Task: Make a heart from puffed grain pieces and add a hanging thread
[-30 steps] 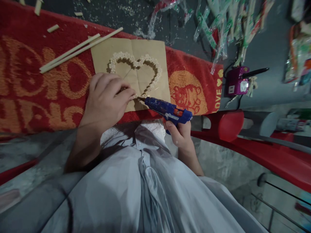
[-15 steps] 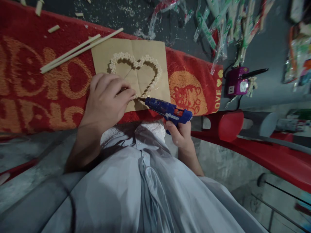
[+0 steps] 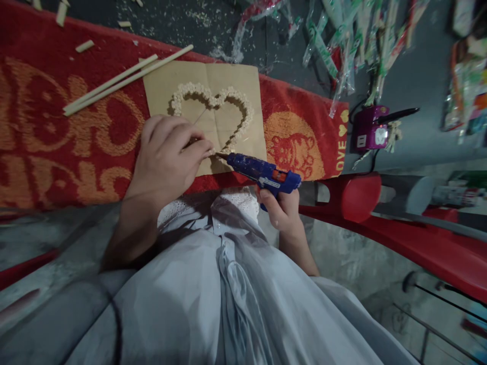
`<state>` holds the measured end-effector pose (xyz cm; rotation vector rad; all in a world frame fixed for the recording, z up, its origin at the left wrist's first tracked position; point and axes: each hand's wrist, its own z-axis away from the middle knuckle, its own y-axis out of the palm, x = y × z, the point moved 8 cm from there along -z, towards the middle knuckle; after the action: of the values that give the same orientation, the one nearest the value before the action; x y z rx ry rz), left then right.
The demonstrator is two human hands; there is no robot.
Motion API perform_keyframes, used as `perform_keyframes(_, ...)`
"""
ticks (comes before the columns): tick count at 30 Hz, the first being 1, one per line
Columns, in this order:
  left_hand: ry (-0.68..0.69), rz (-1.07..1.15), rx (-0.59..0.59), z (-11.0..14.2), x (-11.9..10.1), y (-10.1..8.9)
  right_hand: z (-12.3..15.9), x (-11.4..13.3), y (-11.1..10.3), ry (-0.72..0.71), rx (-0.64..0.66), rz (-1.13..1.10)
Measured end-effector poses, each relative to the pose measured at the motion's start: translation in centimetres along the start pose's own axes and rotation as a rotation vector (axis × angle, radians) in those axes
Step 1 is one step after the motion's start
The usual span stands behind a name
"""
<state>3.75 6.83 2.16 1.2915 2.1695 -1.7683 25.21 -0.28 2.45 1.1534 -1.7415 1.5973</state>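
Left hand covers the lower left of one pale, knobbly heart; whether its bunched fingertips pinch anything cannot be told. Right hand grips one blue glue gun, nozzle just beside those fingertips. The heart lies on one creased brown sheet, two long sticks overlapping its corner.

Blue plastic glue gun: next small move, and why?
Probably ease the blue plastic glue gun back slightly: its narrow nozzle appears very close to the fingertips of the left hand at the cream heart outline of small pieces, so skin contact looks possible.
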Motion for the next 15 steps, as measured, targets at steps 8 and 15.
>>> perform_keyframes(8,-0.044,0.026,0.021,0.0,0.1,0.1,0.1,-0.4,0.0,0.038,-0.001,0.004)
perform_keyframes(15,-0.033,0.001,0.013,0.1,0.2,0.1,0.6,-0.7,-0.1,0.068,-0.009,0.033)
